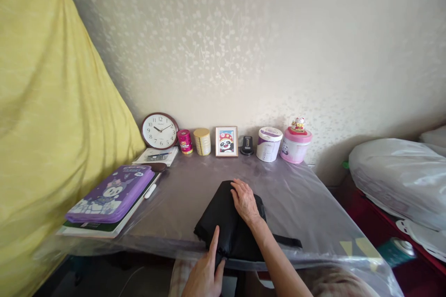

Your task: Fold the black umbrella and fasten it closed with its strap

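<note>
Pale patterned wallpaper (216,55) rises behind a grey, plastic-covered counter (181,195), with a yellow curtain (45,116) hanging on the left. Near the front edge, roughly midway along, lies a black cloth bundle (218,209), a dark strap (289,241) reaching out to its right. The right grip (245,202) rests over the top of the bundle, palm down and flat, its fingers lying close together and not curled around anything. The left grip (204,276) is at the bundle's near left corner, below the right one, index finger stretched up along the cloth and thumb apart from it; whether it pinches the fabric between them I cannot tell. Well apart to the left is a purple case (111,195); beyond the bundle, by the wall, stands a picture frame (226,141), with a round clock (160,131) farther left.
</note>
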A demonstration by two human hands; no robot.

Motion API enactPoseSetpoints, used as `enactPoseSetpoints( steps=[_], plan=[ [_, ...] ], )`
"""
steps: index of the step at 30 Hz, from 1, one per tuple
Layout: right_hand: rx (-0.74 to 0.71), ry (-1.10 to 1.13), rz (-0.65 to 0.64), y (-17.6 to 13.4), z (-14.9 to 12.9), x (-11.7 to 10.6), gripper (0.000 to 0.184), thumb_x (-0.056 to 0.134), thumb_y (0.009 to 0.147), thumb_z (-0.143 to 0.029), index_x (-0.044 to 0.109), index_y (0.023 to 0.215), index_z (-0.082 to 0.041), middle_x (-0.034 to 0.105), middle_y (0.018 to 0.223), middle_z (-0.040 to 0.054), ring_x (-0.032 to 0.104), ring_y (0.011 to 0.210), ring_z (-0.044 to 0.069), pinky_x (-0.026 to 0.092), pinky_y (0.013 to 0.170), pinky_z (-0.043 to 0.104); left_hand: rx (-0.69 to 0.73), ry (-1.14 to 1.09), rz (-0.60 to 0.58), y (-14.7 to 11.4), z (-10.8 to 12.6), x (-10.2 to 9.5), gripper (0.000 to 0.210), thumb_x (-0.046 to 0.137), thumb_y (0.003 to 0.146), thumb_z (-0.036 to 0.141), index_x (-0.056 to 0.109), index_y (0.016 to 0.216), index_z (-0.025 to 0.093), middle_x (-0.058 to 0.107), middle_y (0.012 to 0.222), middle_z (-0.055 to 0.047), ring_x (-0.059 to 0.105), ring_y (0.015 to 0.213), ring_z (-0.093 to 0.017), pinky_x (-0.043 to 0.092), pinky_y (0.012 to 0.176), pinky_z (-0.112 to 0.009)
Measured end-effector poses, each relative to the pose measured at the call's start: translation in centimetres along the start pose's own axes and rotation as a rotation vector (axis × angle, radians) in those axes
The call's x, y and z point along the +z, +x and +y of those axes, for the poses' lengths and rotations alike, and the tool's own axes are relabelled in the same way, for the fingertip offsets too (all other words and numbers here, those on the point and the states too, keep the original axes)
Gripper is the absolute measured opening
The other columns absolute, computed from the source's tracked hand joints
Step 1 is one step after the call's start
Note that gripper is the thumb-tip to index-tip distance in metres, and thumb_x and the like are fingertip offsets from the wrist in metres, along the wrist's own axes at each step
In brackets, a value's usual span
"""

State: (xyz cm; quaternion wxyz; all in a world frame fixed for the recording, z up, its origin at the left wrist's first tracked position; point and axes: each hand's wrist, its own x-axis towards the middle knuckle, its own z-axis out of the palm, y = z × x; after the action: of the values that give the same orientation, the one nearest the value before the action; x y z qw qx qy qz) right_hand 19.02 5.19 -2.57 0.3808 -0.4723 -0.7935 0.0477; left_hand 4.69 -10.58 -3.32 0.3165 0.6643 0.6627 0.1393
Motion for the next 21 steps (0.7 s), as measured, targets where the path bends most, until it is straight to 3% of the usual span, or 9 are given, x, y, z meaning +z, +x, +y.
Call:
enactPoseSetpoints(
  steps=[3, 5, 8, 13, 18, 21],
  plan=[
    [-0.171, 0.096, -0.122, -1.2, -0.6, -0.2, 0.028, 0.044, 0.088, -0.023, 0.062, 0.109, -0.022, 0.063, 0.114, 0.0059, 0.048, 0.116, 0.019, 0.036, 0.100, 0.040, 0.073, -0.011, 0.029, 0.0, -0.2, 0.1, 0.062, 0.028, 0.088, 0.025, 0.003, 0.143, 0.018, 0.062, 0.115, -0.009, 0.060, 0.097, -0.017, 0.040, 0.085, -0.024],
    [-0.149, 0.086, -0.143, -1.6, -0.3, -0.2, 0.028, 0.043, 0.088, -0.022, 0.062, 0.108, -0.022, 0.062, 0.116, 0.0061, 0.048, 0.117, 0.020, 0.034, 0.101, 0.041, 0.076, 0.002, 0.024, 0.0, -0.2, 0.1, 0.061, 0.028, 0.088, 0.025, 0.001, 0.143, 0.018, 0.060, 0.119, -0.009, 0.061, 0.098, -0.017, 0.041, 0.085, -0.024],
    [0.081, 0.008, -0.013, -1.5, 1.7, -0.9, 0.032, 0.041, 0.084, -0.017, 0.061, 0.109, -0.016, 0.057, 0.121, 0.0117, 0.050, 0.114, 0.023, 0.035, 0.100, 0.043, 0.054, 0.057, 0.012, -0.1, 0.1, -0.1, 0.061, 0.028, 0.089, 0.026, -0.001, 0.143, 0.019, 0.060, 0.119, -0.009, 0.061, 0.097, -0.018, 0.042, 0.082, -0.024],
    [0.482, 0.064, 0.141, -3.0, 5.7, -3.6, 0.033, 0.038, 0.082, -0.023, 0.062, 0.102, -0.013, 0.065, 0.103, 0.0118, 0.060, 0.096, 0.021, 0.046, 0.087, 0.034, 0.034, 0.138, 0.012, -0.4, 0.2, -0.2, 0.062, 0.030, 0.091, 0.025, -0.004, 0.143, 0.023, 0.066, 0.107, -0.005, 0.064, 0.088, -0.015, 0.043, 0.075, -0.021],
    [0.701, 0.035, 0.043, -6.2, 6.7, -4.8, 0.032, 0.040, 0.082, -0.030, 0.064, 0.097, -0.015, 0.068, 0.095, 0.0095, 0.063, 0.091, 0.023, 0.046, 0.083, 0.033, 0.064, 0.133, 0.034, -0.5, 0.0, -0.2, 0.062, 0.029, 0.091, 0.024, -0.004, 0.143, 0.021, 0.065, 0.110, -0.006, 0.061, 0.097, -0.015, 0.042, 0.081, -0.021],
    [0.716, 0.040, -0.018, -6.8, 6.2, -4.8, 0.031, 0.040, 0.083, -0.033, 0.064, 0.096, -0.018, 0.069, 0.092, 0.0077, 0.063, 0.089, 0.022, 0.046, 0.079, 0.032, 0.061, 0.156, 0.052, -0.6, 0.2, -0.4, 0.061, 0.031, 0.091, 0.024, -0.001, 0.143, 0.022, 0.063, 0.113, -0.006, 0.059, 0.104, -0.015, 0.041, 0.086, -0.023]
  ],
)
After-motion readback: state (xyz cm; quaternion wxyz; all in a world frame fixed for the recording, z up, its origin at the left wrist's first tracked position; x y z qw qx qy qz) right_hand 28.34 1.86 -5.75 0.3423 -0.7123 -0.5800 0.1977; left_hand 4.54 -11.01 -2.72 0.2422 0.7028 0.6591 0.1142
